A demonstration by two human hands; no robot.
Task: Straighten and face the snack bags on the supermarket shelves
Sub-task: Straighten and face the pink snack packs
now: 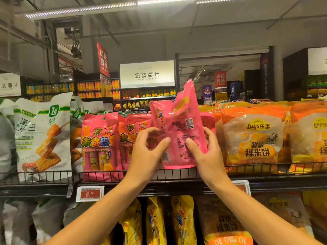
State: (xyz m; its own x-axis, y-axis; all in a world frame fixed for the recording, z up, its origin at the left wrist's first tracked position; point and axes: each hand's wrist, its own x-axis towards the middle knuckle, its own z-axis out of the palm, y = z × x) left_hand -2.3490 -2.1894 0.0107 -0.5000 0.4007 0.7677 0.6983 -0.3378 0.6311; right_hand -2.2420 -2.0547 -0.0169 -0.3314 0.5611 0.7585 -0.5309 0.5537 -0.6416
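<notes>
While both hands pinch pink bag (184, 131) back-out, L grip (148, 149) & R grip (205, 151) hold its edges.

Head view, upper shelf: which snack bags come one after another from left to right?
White and green bags → pink bags facing front → pink bag held back-side out by left hand and right hand → orange Lay's bags.

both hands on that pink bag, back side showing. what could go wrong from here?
1. The pink bag shows its back label and tilts; set down like this, it would not face out as the pink bags on the left do.
2. The left hand and right hand pinch only its lower part, so the loose top may flop or slip.
3. Turning it could knock the orange bags crowded against its right side.
</notes>
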